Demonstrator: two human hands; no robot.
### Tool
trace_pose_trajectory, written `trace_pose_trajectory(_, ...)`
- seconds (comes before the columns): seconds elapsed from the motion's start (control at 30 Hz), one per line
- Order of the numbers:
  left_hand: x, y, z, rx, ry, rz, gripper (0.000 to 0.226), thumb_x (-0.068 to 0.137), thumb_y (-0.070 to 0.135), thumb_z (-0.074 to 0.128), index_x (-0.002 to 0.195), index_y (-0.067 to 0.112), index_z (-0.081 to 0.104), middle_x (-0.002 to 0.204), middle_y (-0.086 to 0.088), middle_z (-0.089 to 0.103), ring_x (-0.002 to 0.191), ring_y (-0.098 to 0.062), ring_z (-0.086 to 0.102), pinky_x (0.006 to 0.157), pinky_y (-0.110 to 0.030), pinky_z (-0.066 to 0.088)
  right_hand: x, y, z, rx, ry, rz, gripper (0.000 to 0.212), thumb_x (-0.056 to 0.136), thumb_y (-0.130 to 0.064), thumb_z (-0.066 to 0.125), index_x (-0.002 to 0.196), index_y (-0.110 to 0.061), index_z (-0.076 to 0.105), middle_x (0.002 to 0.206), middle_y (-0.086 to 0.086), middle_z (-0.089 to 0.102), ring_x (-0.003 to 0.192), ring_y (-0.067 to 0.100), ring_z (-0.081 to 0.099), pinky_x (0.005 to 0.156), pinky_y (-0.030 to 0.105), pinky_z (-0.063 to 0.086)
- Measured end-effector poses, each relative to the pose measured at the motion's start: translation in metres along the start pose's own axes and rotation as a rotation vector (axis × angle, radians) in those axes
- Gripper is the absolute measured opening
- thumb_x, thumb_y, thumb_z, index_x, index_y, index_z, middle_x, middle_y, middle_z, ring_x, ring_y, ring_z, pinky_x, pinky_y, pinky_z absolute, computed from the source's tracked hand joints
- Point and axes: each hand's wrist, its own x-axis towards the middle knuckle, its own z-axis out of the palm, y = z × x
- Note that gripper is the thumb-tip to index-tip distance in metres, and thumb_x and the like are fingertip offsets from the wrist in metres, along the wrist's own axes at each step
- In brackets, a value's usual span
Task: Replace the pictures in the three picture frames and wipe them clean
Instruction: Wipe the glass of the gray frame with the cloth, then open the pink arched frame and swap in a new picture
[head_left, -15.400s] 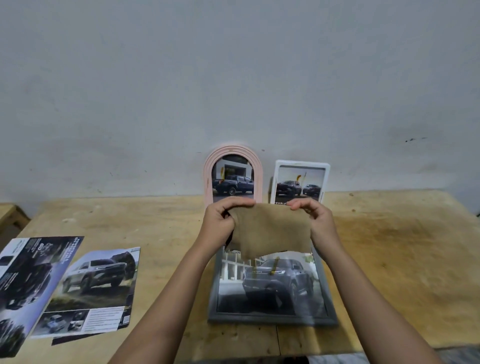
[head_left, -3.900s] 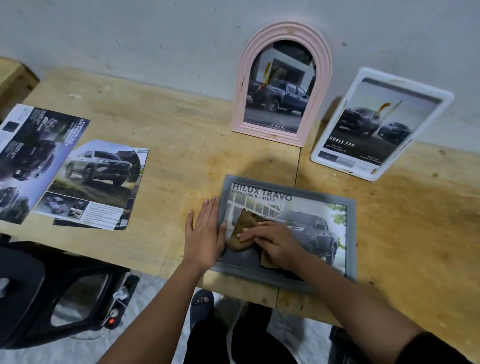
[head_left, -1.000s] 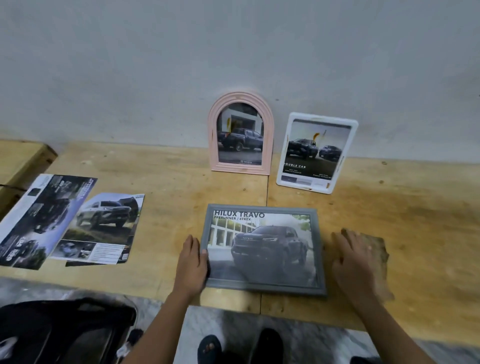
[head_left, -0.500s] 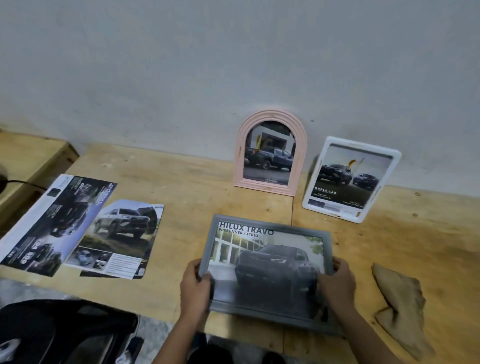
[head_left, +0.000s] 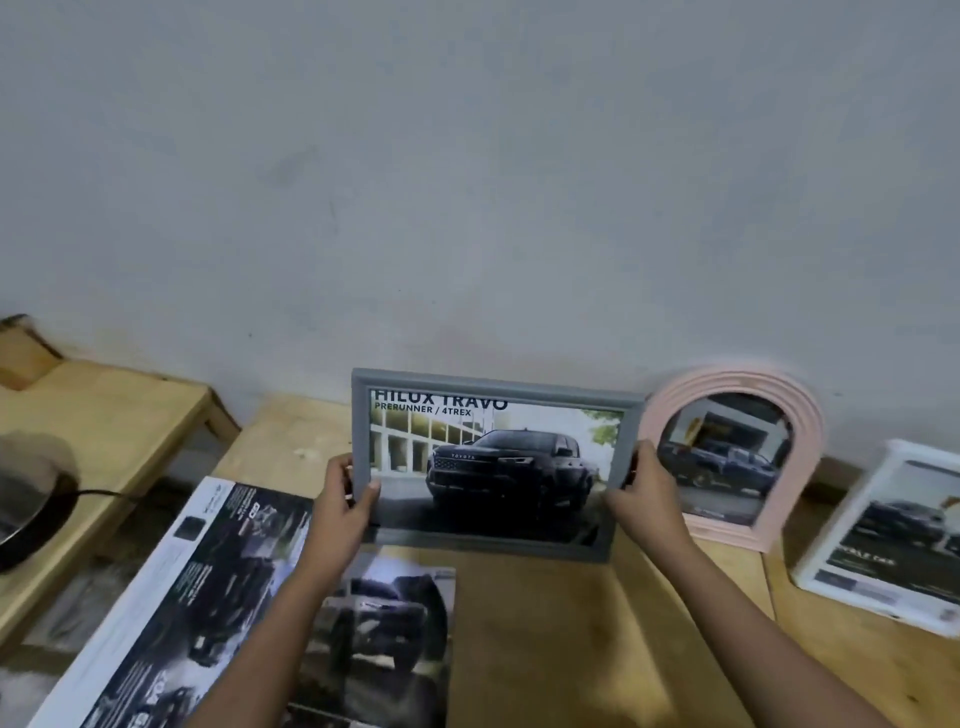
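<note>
The grey rectangular picture frame (head_left: 493, 462), holding a dark truck print, is held upright over the wooden worktop (head_left: 571, 634). The left hand (head_left: 345, 499) and right hand (head_left: 647, 493) grip its side edges. Beside it, the pink arched frame (head_left: 810, 441) and white rectangular frame (head_left: 893, 535) lean by the wall, both filled. Probably only standing this one up is left; whether the wiping is finished I cannot tell.

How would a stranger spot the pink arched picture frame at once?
Follow the grey wall down to the back edge of the wooden table. There the pink arched picture frame leans on the wall, between a held-up grey rectangular frame and a white rectangular frame. It alone is pink with a rounded top.
</note>
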Motion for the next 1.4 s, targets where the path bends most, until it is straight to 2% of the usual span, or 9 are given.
trace_pose_trajectory(0.2, 0.082, 0.000, -0.005, 0.078, -0.085, 0.023, 0.023, 0.094, 0.014, 0.052, 0.112, 0.019, 0.039, 0.091, 0.007, 0.055, 0.081, -0.010, 0.055, 0.064, -0.027, 0.046, 0.047, -0.023, 0.034, -0.077, 0.142, -0.005, 0.029, 0.076, 0.008, 0.058, 0.098, -0.002, 0.042, 0.096, 0.019, 0.058, 0.082, 0.030, 0.054, 0.061, 0.033, 0.035)
trace_pose_trajectory(0.4, 0.108, -0.012, 0.011, 0.047, -0.092, -0.018, 0.015, 0.094, 0.003, 0.048, 0.105, 0.011, 0.042, 0.089, -0.005, 0.055, 0.081, -0.024, 0.053, 0.059, -0.027, 0.042, 0.062, -0.020, 0.052, -0.128, 0.196, 0.015, 0.020, 0.082, 0.003, 0.054, 0.090, -0.007, 0.039, 0.072, -0.001, 0.042, 0.077, 0.025, 0.049, 0.058, 0.032, 0.030)
trace_pose_trajectory(0.63, 0.127, -0.017, 0.029, 0.089, -0.037, -0.044, 0.017, 0.089, -0.005, 0.048, 0.103, 0.003, 0.044, 0.094, -0.012, 0.052, 0.088, -0.030, 0.051, 0.065, -0.032, 0.042, 0.070, -0.013, 0.061, -0.171, 0.255, 0.000, 0.018, 0.085, -0.005, 0.057, 0.099, -0.006, 0.046, 0.094, 0.013, 0.053, 0.089, 0.029, 0.053, 0.070, 0.034, 0.041)
trace_pose_trajectory(0.8, 0.105, -0.008, 0.040, 0.160, 0.323, -0.040, 0.036, 0.084, -0.007, 0.054, 0.119, -0.011, 0.047, 0.117, -0.027, 0.049, 0.110, -0.040, 0.045, 0.091, -0.044, 0.041, 0.042, -0.005, 0.058, -0.094, 0.310, -0.021, 0.047, 0.084, 0.000, 0.060, 0.128, 0.000, 0.045, 0.121, 0.015, 0.051, 0.115, 0.027, 0.048, 0.101, 0.036, 0.039)
trace_pose_trajectory(0.9, 0.065, 0.005, 0.065, 0.039, 0.466, 0.017, 0.019, 0.086, -0.001, 0.053, 0.105, -0.004, 0.052, 0.105, -0.021, 0.050, 0.100, -0.039, 0.047, 0.085, -0.045, 0.039, -0.002, 0.011, 0.055, 0.077, 0.406, -0.013, 0.038, 0.084, 0.003, 0.058, 0.119, -0.011, 0.051, 0.116, 0.004, 0.052, 0.108, 0.013, 0.048, 0.097, 0.031, 0.041)
trace_pose_trajectory(1.0, 0.022, 0.023, 0.109, -0.079, 0.222, 0.215, 0.012, 0.086, 0.011, 0.049, 0.098, 0.010, 0.050, 0.093, -0.010, 0.050, 0.086, -0.020, 0.050, 0.078, -0.026, 0.041, -0.030, 0.041, 0.041, 0.112, 0.570, 0.017, 0.034, 0.086, 0.003, 0.056, 0.106, -0.024, 0.050, 0.104, -0.003, 0.051, 0.099, 0.007, 0.045, 0.090, 0.033, 0.043)
trace_pose_trajectory(1.13, -0.006, 0.070, 0.175, -0.107, -0.178, 0.453, 0.016, 0.091, 0.012, 0.046, 0.106, 0.016, 0.051, 0.099, -0.001, 0.051, 0.090, -0.008, 0.049, 0.081, -0.017, 0.042, -0.022, 0.086, -0.006, 0.106, 0.710, 0.092, 0.030, 0.092, -0.004, 0.051, 0.121, -0.012, 0.048, 0.118, 0.007, 0.049, 0.112, 0.019, 0.046, 0.099, 0.043, 0.043)
trace_pose_trajectory(1.3, -0.003, 0.125, 0.243, -0.009, -0.235, 0.324, 0.034, 0.100, 0.023, 0.033, 0.127, 0.006, 0.043, 0.116, 0.001, 0.042, 0.107, -0.010, 0.041, 0.092, -0.023, 0.033, 0.016, 0.111, -0.049, 0.012, 0.650, 0.145, 0.037, 0.093, -0.003, 0.044, 0.129, 0.000, 0.040, 0.129, 0.016, 0.045, 0.119, 0.031, 0.043, 0.103, 0.040, 0.036)
trace_pose_trajectory(1.4, 0.002, 0.132, 0.273, 0.006, -0.265, 0.194, 0.036, 0.100, 0.029, 0.028, 0.115, 0.002, 0.047, 0.109, -0.014, 0.050, 0.100, -0.028, 0.049, 0.085, -0.036, 0.042, 0.039, 0.128, -0.056, 0.029, 0.575, 0.215, 0.047, 0.087, 0.003, 0.046, 0.133, 0.002, 0.034, 0.132, 0.022, 0.044, 0.123, 0.037, 0.043, 0.104, 0.051, 0.038)
